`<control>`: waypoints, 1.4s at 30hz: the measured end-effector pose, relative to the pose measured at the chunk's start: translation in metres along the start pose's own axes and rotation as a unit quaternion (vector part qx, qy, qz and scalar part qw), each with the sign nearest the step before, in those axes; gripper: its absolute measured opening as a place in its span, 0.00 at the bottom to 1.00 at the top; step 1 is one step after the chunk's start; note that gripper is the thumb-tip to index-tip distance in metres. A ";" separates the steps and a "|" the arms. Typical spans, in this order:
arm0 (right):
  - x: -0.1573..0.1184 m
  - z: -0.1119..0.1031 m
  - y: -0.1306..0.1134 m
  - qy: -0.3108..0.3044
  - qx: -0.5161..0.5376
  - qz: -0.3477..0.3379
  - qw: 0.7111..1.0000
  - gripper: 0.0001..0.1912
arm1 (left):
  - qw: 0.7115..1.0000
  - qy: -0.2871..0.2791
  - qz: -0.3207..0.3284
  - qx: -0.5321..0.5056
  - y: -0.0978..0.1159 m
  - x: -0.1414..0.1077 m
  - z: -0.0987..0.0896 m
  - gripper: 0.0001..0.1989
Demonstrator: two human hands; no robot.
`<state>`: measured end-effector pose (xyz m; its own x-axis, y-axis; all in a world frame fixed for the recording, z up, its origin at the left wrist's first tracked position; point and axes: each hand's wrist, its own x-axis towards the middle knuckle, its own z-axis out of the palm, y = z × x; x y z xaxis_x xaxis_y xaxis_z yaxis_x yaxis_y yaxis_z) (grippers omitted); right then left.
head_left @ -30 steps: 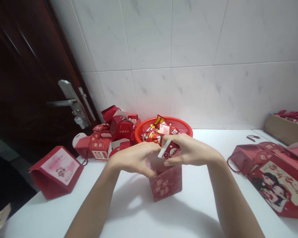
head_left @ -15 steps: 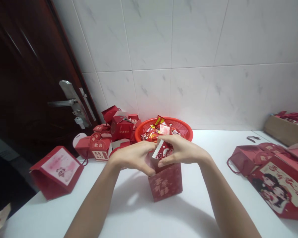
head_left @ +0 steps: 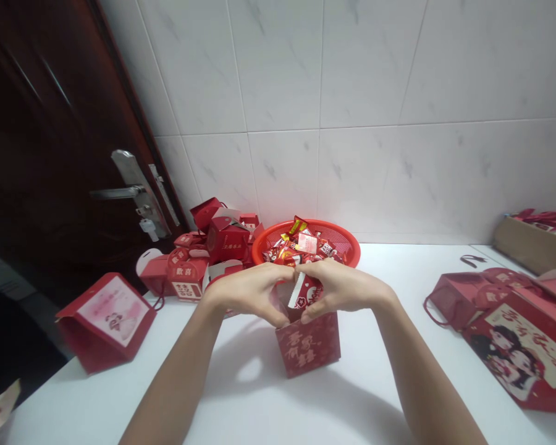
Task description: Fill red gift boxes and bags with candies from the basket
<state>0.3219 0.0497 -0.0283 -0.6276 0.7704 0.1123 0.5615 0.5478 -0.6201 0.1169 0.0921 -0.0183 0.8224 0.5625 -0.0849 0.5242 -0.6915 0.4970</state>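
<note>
A small red box with pale lettering stands open at the top on the white table. My left hand is curved round the box's left rim, its thumb at the front edge. Between the thumb and fingers of my right hand is a red-and-white candy packet, tilted over the box opening. The fingertips of both hands meet above the box's back. Behind them lies a red basket of wrapped candies.
Several red boxes are piled at the back left, with one larger red box nearer. More red gift boxes stand on the right, a cardboard box behind them. A dark door is at left.
My right hand has lowered slightly, bringing the packet down and a little right, closer to the box opening. My left hand and the box have hardly moved.
</note>
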 end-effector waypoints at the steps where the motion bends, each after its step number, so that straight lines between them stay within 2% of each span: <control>1: 0.000 0.000 0.000 -0.002 -0.006 0.001 1.000 0.15 | 1.000 0.000 0.000 0.002 0.000 0.000 0.000 0.14; 5: -0.002 -0.001 0.000 -0.008 -0.036 0.003 0.999 0.18 | 0.999 -0.008 0.031 -0.019 -0.002 0.000 0.000 0.21; 7: -0.002 -0.001 -0.001 -0.019 -0.048 0.009 0.999 0.15 | 0.998 -0.018 0.049 -0.033 -0.002 0.000 0.000 0.24; 16: -0.007 -0.004 -0.002 -0.043 -0.052 0.012 0.998 0.05 | 0.998 -0.028 0.048 -0.027 0.002 -0.001 -0.001 0.22; 20: -0.009 -0.005 -0.002 -0.060 0.014 0.030 0.998 0.05 | 0.998 -0.025 0.049 -0.025 0.002 -0.001 -0.001 0.23; 23: -0.011 -0.006 -0.001 -0.035 0.026 0.036 0.998 0.08 | 0.998 -0.022 0.048 -0.024 -0.001 -0.002 0.000 0.24; 29: -0.024 -0.019 0.006 0.033 0.021 0.030 0.999 0.04 | 0.999 -0.008 0.048 -0.017 -0.005 -0.004 0.002 0.27; 32: -0.034 -0.026 0.011 0.064 0.012 0.043 0.997 0.10 | 0.998 0.000 0.065 -0.009 -0.004 -0.003 0.002 0.23; 35: -0.041 -0.027 0.017 0.090 -0.006 0.056 0.994 0.20 | 0.996 0.010 0.091 -0.011 -0.004 0.000 0.003 0.19; 39: -0.047 -0.012 0.032 0.090 -0.019 0.062 0.994 0.29 | 0.994 0.026 0.105 -0.008 -0.004 0.005 0.005 0.14; 42: -0.050 0.010 0.045 0.105 0.030 0.043 0.993 0.21 | 0.993 0.028 0.113 -0.018 -0.003 0.006 0.006 0.09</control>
<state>0.3727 0.0324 -0.0698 -0.4488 0.8681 0.2123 0.5715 0.4614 -0.6786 0.1216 0.0953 -0.0256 0.9040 0.4199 0.0807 0.3184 -0.7869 0.5285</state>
